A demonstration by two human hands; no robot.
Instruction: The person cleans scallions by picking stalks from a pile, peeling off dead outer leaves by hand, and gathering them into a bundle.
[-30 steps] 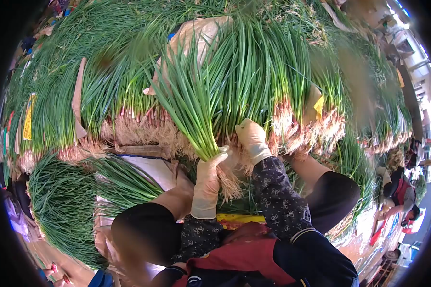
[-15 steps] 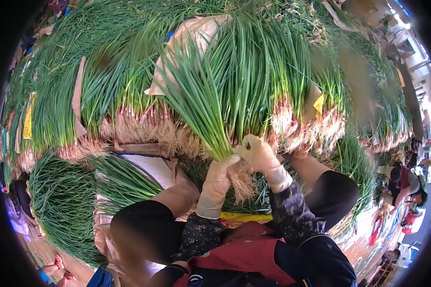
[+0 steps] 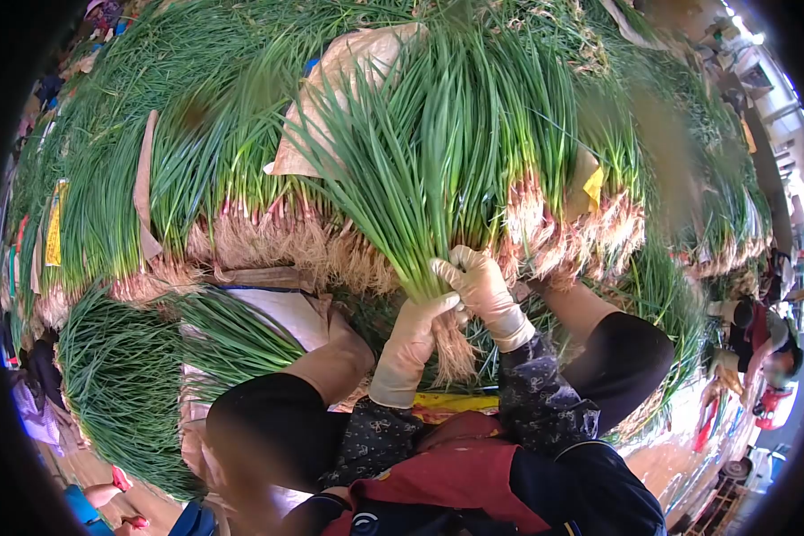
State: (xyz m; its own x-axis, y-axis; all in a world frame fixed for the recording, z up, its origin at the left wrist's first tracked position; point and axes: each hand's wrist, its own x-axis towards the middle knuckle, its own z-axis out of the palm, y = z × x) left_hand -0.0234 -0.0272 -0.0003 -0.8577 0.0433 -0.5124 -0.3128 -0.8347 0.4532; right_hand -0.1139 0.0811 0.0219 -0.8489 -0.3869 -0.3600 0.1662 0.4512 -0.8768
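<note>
A bunch of spring onions (image 3: 393, 228) with long green leaves and pale stringy roots is in front of me, leaves pointing up and away. My left hand (image 3: 406, 344), in a pale glove, is closed around its lower stems. The roots (image 3: 454, 348) hang below, between my two gloved hands. On the right side of the stems, my right hand (image 3: 484, 290) has its fingers curled and pressed on the bunch just above my left thumb. Part of the stems is hidden behind the gloves.
Rows of spring onions (image 3: 268, 179) lie ahead, roots toward me. A tan sheet (image 3: 344, 94) rests among them. More green leaves (image 3: 121, 384) are heaped at lower left, beside a pale sheet (image 3: 281, 313). My knees flank my hands. Another person (image 3: 759, 344) is at far right.
My right hand has moved left and its fingers have come onto the stems. The bunch stands slightly more to the right, still in my left hand.
</note>
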